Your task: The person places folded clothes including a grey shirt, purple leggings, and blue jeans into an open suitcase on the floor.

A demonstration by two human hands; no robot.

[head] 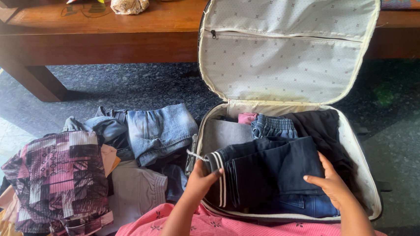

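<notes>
Landmark: open suitcase (pixel 366 171) on the floor, lid (pixel 288 43) propped up against the wooden desk (pixel 115 26).

Progress, judged from the layout: packing looks partly done. Inside the suitcase lie a grey garment (pixel 226 133) at the back left, a pink item (pixel 246 117) and a blue striped piece (pixel 273 126) at the back, and black cloth (pixel 326 129) along the right side. On top, at the front, sits a folded navy garment (pixel 273 170) with white stripes on its left edge; denim (pixel 310 205) shows beneath it at the front rim. Space remains. Still outside, left of the suitcase: folded jeans (pixel 159 131), a grey top (pixel 136 189), a pink-and-black patterned shirt (pixel 56 180) and mixed clothes under it. So a good share appears left to load.

Hands:
- Left hand (pixel 200 180): at the suitcase's left wall, fingers curled around the striped edge of the navy garment, gripping it.
- Right hand (pixel 330 183): lies flat on the navy garment's right part, fingers together and extended, thumb out, pressing down; holds nothing.

Desk behind the suitcase carries bagged food (pixel 129 1).
</notes>
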